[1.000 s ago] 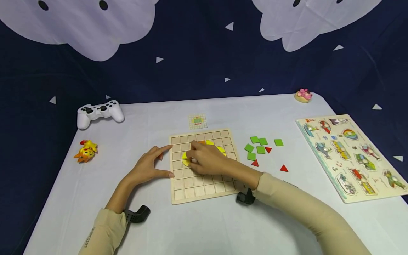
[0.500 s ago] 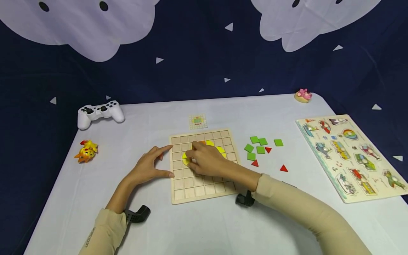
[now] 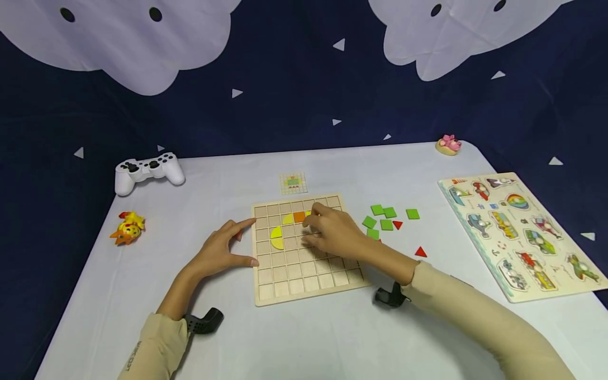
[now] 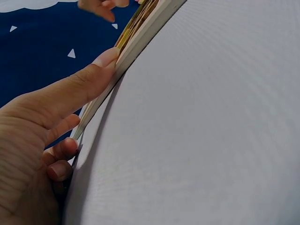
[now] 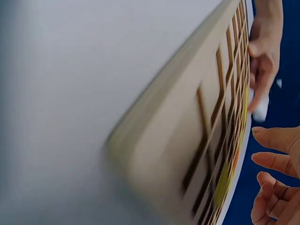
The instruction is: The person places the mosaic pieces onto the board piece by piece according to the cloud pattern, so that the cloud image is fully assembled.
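Right hand [image 3: 332, 232], fingers loosely spread and holding nothing, hovers over the wooden grid board [image 3: 304, 274], nearer the counter's right edge; left hand [image 3: 223, 252] braces the board's left edge with straight fingers.

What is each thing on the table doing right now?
Left hand: fingers pressed against the grid board's left edge.
Right hand: over the board, fingers loosely curled, holding nothing visible.
Grid board: flat, mostly unfilled.
Yellow pieces: seated in cells.
Orange piece: seated in a cell.
Green squares: loose beside the board.
Controller: lying untouched.
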`<state>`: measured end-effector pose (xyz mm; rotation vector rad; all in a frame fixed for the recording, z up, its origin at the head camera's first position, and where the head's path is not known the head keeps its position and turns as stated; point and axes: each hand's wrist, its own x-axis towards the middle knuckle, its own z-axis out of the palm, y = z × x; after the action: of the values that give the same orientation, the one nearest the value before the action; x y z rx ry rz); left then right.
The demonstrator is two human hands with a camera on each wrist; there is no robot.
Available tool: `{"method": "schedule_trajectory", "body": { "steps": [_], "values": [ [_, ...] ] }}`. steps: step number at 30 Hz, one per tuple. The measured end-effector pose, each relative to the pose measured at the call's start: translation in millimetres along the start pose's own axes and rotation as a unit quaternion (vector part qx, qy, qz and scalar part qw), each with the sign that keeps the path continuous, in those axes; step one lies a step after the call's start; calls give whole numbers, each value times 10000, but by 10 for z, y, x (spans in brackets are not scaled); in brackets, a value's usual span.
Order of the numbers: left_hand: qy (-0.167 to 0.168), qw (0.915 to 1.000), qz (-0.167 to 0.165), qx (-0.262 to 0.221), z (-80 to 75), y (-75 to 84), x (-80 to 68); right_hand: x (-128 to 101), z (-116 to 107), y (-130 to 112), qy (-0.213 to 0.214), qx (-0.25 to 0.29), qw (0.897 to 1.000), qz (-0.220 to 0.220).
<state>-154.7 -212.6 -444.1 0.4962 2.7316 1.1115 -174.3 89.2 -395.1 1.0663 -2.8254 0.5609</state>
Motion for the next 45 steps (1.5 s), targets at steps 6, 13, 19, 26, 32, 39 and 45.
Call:
{"method": "schedule_trajectory", "body": {
  "steps": [6, 13, 19, 26, 32, 39, 45],
  "values": [
    [-29, 10000, -50, -25, 5, 9, 4, -200, -168, 345, 23, 14, 9984, 557],
    [-66, 10000, -67, -31, -4, 8, 3, -482, -268, 711, 52, -123, 9929, 1185],
    [-74, 9999, -48, -74, 0, -7, 1, -644, -288, 862, 141, -192, 9896, 1417],
    [-55, 10000, -46, -55, -2, -10, -6, -733, -314, 940, 193, -171, 9856, 1672],
    [-65, 10000, -32, -65, 2, -10, -8, -726, -350, 964, 18, -106, 9843, 1763],
    [-48, 10000, 19, 36, 0, -9, 3, -663, -411, 1026, -254, -113, 9888, 1464],
    [-52, 10000, 40, 24, -7, 0, 5, -638, -405, 1097, -306, -298, 9933, 1073]
  ]
}}
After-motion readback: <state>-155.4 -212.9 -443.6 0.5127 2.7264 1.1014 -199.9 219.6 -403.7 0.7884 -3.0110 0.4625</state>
